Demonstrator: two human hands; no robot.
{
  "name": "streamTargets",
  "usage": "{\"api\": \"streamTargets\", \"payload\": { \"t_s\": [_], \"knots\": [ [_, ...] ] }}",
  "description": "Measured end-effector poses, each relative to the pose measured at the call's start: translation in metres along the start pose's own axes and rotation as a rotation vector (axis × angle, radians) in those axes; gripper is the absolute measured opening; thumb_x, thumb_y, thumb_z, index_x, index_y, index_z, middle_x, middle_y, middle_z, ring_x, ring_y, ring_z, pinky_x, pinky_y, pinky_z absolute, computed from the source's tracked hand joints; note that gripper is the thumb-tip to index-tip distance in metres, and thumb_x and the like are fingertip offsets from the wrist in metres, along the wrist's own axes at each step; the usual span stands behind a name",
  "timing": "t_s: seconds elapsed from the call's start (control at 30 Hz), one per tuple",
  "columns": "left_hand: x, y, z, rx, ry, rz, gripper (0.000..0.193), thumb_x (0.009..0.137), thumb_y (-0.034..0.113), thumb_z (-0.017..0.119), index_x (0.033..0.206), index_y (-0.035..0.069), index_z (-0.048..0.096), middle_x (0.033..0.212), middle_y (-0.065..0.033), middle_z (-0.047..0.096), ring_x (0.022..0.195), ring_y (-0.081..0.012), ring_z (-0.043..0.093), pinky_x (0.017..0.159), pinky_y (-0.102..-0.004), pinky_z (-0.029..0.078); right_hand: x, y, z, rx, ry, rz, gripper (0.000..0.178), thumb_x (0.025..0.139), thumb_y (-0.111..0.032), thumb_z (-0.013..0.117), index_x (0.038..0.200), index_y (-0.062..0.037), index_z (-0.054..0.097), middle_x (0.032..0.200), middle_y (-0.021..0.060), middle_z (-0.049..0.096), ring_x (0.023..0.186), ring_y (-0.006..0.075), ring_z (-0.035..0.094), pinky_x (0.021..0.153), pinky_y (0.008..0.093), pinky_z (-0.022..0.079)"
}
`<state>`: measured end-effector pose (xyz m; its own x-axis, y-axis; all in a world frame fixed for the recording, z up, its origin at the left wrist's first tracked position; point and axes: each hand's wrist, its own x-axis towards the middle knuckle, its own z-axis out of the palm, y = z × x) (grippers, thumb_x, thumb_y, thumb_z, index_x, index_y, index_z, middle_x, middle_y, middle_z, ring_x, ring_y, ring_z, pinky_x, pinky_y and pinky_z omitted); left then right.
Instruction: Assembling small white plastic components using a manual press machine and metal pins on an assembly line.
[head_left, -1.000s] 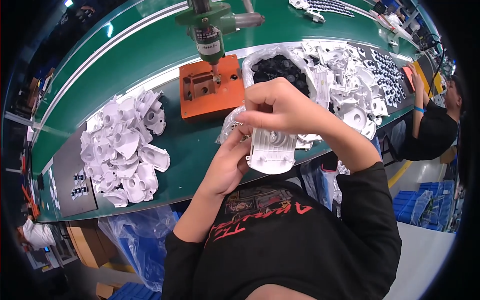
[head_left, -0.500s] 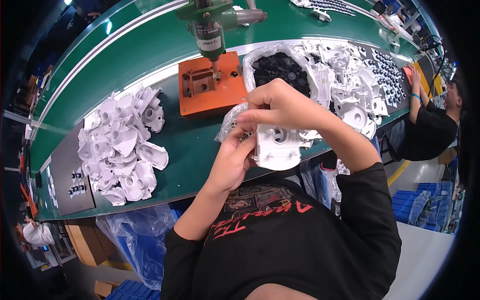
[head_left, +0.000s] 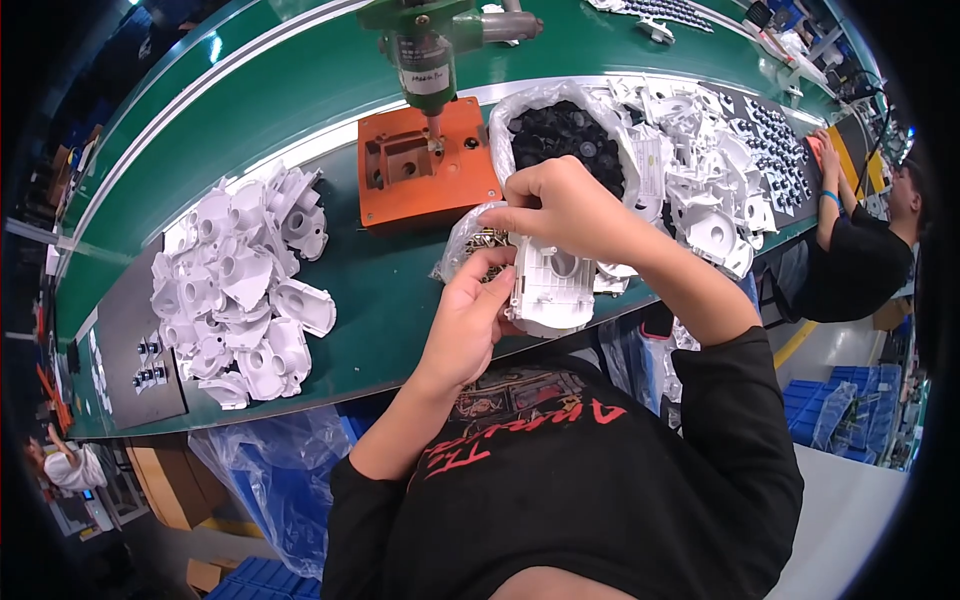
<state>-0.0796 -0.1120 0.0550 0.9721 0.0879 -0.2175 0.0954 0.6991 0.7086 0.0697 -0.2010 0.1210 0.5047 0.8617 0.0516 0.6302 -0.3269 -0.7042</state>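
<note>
- Left hand point(head_left: 467, 318) pinches the left edge of a white plastic part point(head_left: 557, 300), held up before the chest at the bench point(head_left: 375, 300) edge.
- Right hand point(head_left: 560, 207) curls over the part's top, thumb near bent fingers; can't tell from here if they grip anything.
- Clear bag of metal bits point(head_left: 457, 242) just beyond left fingertips.
- Orange block point(head_left: 470, 180) sits under green press point(head_left: 425, 58).
- White pile point(head_left: 240, 285) at left.

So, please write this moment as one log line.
left fingers: gripping white part | right fingers: near its top, grip unclear | nearby: orange block
</note>
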Motion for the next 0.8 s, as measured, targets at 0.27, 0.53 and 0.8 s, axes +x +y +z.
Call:
{"api": "streamTargets", "payload": {
  "t_s": [0.27, 0.53, 0.8],
  "knots": [
    [0.001, -0.006, -0.001, 0.045, 0.048, 0.011, 0.026, 0.099, 0.018, 0.042, 0.119, 0.001, 0.046, 0.105, -0.0083, 0.061, 0.090, -0.0139, 0.065, 0.073, -0.0294, 0.056, -0.001, 0.007, 0.012, -0.018, 0.085, -0.009, 0.039, 0.081, -0.026, 0.071, 0.062, 0.0037, 0.055, 0.048, 0.0058, 0.041, 0.048, 0.0100, 0.033, 0.044, 0.0288, 0.032],
    [0.002, -0.005, -0.002, 0.067, 0.037, -0.011, 0.026, 0.099, 0.014, 0.043, 0.119, -0.001, 0.045, 0.105, -0.0113, 0.062, 0.090, -0.0171, 0.066, 0.074, -0.0323, 0.059, 0.004, 0.010, 0.005, 0.089, -0.045, 0.168, 0.041, 0.082, -0.026, 0.071, 0.060, 0.0037, 0.053, 0.048, 0.0052, 0.040, 0.049, 0.0099, 0.033, 0.044, 0.0297, 0.032],
    [0.001, 0.001, 0.000, 0.055, 0.041, 0.090, 0.031, 0.095, 0.013, 0.053, 0.120, -0.003, 0.043, 0.097, -0.0099, 0.065, 0.083, -0.0117, 0.064, 0.070, -0.0226, 0.052, -0.006, 0.002, 0.016, -0.160, 0.213, -0.144, 0.030, 0.079, -0.021, 0.072, 0.065, -0.0002, 0.055, 0.057, 0.0064, 0.051, 0.051, 0.0185, 0.046, 0.049, 0.0314, 0.038]
  ]
}}
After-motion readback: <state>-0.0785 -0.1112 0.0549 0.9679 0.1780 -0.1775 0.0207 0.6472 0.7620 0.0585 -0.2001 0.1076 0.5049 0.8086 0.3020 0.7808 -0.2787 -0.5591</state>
